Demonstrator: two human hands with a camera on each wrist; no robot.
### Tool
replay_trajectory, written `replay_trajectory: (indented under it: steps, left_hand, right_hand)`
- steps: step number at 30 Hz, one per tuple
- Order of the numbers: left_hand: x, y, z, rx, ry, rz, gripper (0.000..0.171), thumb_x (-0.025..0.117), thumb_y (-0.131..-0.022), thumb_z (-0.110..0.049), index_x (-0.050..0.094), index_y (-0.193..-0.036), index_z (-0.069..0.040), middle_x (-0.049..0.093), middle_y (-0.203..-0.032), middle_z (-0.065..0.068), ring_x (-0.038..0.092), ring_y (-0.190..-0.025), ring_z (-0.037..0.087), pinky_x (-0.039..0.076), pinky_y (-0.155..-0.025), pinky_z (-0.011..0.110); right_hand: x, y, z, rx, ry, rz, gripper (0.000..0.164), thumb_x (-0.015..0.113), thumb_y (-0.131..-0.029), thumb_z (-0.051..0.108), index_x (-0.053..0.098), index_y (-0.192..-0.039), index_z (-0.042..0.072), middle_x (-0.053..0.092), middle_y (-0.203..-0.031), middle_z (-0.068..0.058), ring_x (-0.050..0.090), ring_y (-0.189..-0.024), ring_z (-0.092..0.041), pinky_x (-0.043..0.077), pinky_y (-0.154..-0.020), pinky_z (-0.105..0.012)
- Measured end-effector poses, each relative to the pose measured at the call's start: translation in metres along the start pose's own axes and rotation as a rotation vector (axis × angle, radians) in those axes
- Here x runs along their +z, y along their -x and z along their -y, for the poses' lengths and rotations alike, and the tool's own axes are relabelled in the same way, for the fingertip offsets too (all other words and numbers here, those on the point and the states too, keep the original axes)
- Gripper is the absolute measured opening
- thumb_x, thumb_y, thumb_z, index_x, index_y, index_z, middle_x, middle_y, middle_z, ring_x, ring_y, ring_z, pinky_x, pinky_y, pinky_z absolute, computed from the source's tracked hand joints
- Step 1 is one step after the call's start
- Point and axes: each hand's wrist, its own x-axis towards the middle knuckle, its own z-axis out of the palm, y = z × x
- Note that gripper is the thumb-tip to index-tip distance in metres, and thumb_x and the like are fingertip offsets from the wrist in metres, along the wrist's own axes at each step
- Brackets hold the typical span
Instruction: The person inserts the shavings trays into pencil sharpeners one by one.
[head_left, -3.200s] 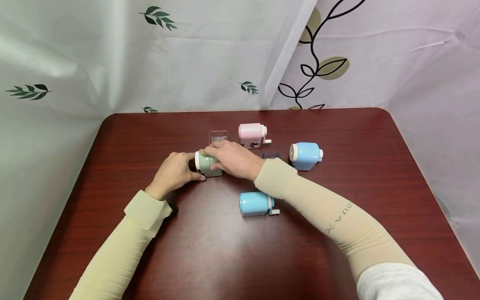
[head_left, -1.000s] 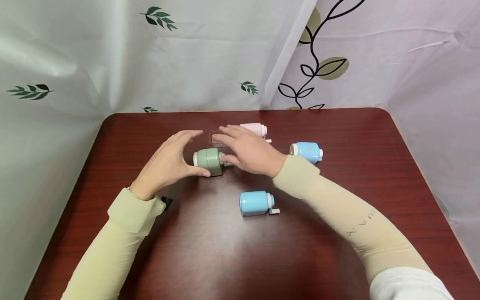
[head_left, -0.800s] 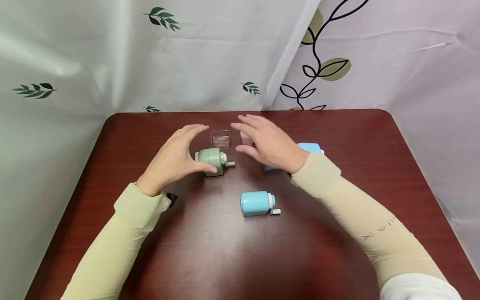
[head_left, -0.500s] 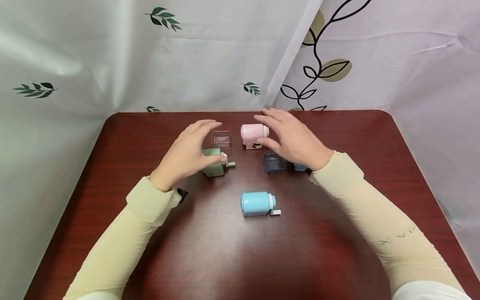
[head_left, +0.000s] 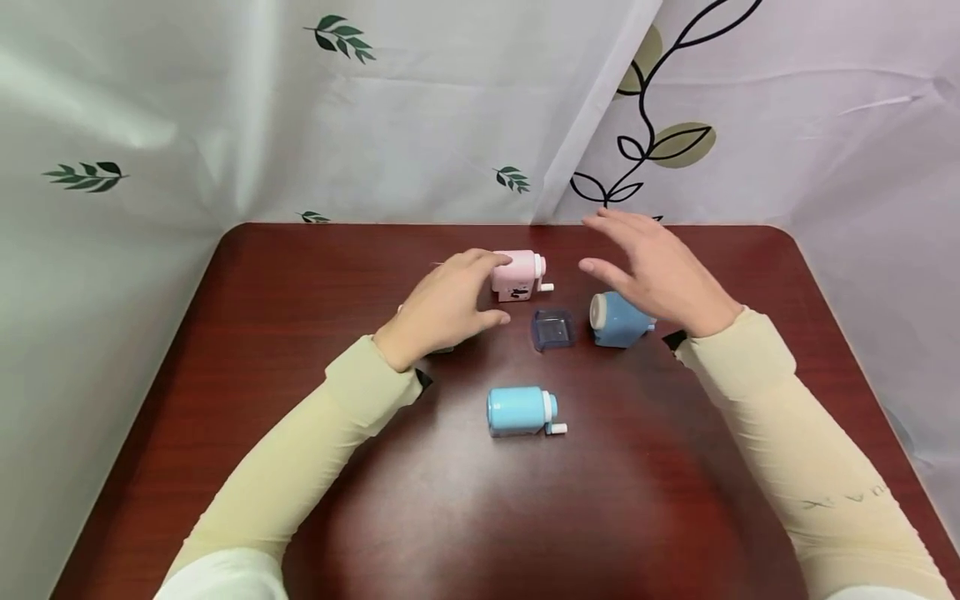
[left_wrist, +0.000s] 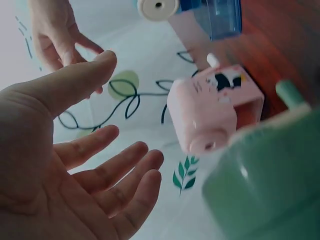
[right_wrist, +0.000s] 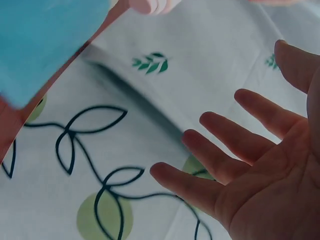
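My left hand (head_left: 446,308) hovers over the green pencil sharpener (left_wrist: 270,175), hiding nearly all of it in the head view. Its fingers are spread and hold nothing. Just past its fingertips stands the pink pencil sharpener (head_left: 516,279) with a white crank. My right hand (head_left: 660,267) is raised above and behind the darker blue pencil sharpener (head_left: 621,321), fingers apart, palm bare in the right wrist view. Between the hands lies a small dark clear tray (head_left: 553,331). Nearer me, a light blue pencil sharpener (head_left: 517,411) rests with its crank to the right.
All these stand on a dark red wooden table (head_left: 525,517) with rounded back corners. A pale curtain (head_left: 420,117) with leaf prints hangs along its back and sides. The clear box behind the green sharpener is mostly covered by the left hand.
My right hand has released the green sharpener and moved right, towards the darker blue one. My left hand has let go too and shifted right and up over the green sharpener.
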Motion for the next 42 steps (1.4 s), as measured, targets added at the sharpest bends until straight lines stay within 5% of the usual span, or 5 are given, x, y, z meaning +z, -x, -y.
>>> replay_trajectory:
  steps: [9, 17, 26, 42]
  left_hand:
    - [0.017, -0.028, -0.022, 0.059, -0.056, 0.165, 0.067, 0.075, -0.078, -0.034, 0.049, -0.134, -0.01, 0.053, -0.127, 0.005, 0.05, -0.113, 0.018, 0.04, -0.096, 0.032]
    - [0.047, -0.05, -0.036, 0.094, -0.156, 0.285, 0.073, 0.077, -0.075, -0.036, 0.047, -0.133, -0.004, 0.057, -0.117, 0.007, 0.055, -0.101, 0.017, 0.045, -0.089, 0.028]
    - [0.068, -0.053, -0.035, 0.11, -0.188, 0.304, 0.078, 0.079, -0.07, -0.044, 0.05, -0.128, -0.001, 0.055, -0.119, 0.01, 0.052, -0.102, 0.02, 0.046, -0.087, 0.031]
    - [0.081, -0.055, -0.034, 0.071, -0.199, 0.354, 0.064, 0.082, -0.065, -0.043, 0.056, -0.111, -0.007, 0.058, -0.097, 0.004, 0.057, -0.09, 0.018, 0.05, -0.076, 0.034]
  right_hand:
    - [-0.005, 0.02, -0.018, 0.045, -0.001, 0.041, 0.059, 0.053, -0.094, 0.042, 0.041, -0.143, 0.011, 0.037, -0.146, -0.015, 0.032, -0.132, -0.035, 0.025, -0.105, -0.052]
    - [0.004, 0.029, -0.022, 0.039, -0.008, 0.04, 0.059, 0.055, -0.093, 0.041, 0.043, -0.142, 0.011, 0.038, -0.145, -0.016, 0.034, -0.131, -0.034, 0.028, -0.104, -0.052]
    - [0.011, 0.034, -0.024, 0.032, -0.013, 0.045, 0.06, 0.057, -0.092, 0.043, 0.045, -0.14, 0.011, 0.04, -0.143, -0.017, 0.035, -0.13, -0.033, 0.03, -0.102, -0.052]
    - [0.014, 0.041, -0.026, 0.012, 0.022, 0.1, 0.065, 0.069, -0.084, 0.038, 0.047, -0.138, 0.009, 0.047, -0.137, -0.015, 0.041, -0.126, -0.03, 0.035, -0.099, -0.049]
